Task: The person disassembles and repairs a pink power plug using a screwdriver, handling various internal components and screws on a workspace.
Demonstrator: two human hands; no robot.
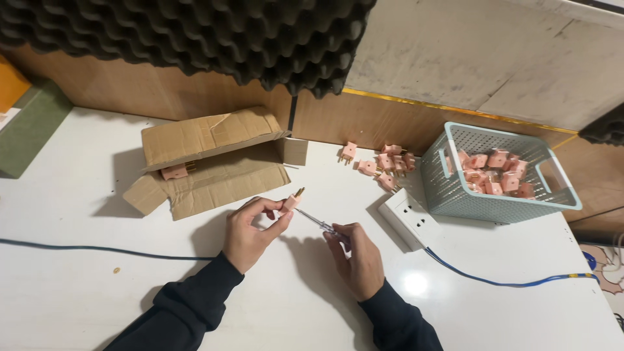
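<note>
Mid-job on one pink plug pinched in left hand fingers over white table, right hand fingers clamped on screwdriver tip at plug, loose plugs waiting, blue basket part-full of plugs, cardboard box holding one.

Glossy white surface, smooth, with a lamp glare. Matt pink plastic plug with brass-looking metal prongs; thin metal screwdriver shaft, clear handle. Rough brown cardboard box. Perforated pale-blue plastic basket. Dark egg-crate foam. Wood-grain back panel.
</note>
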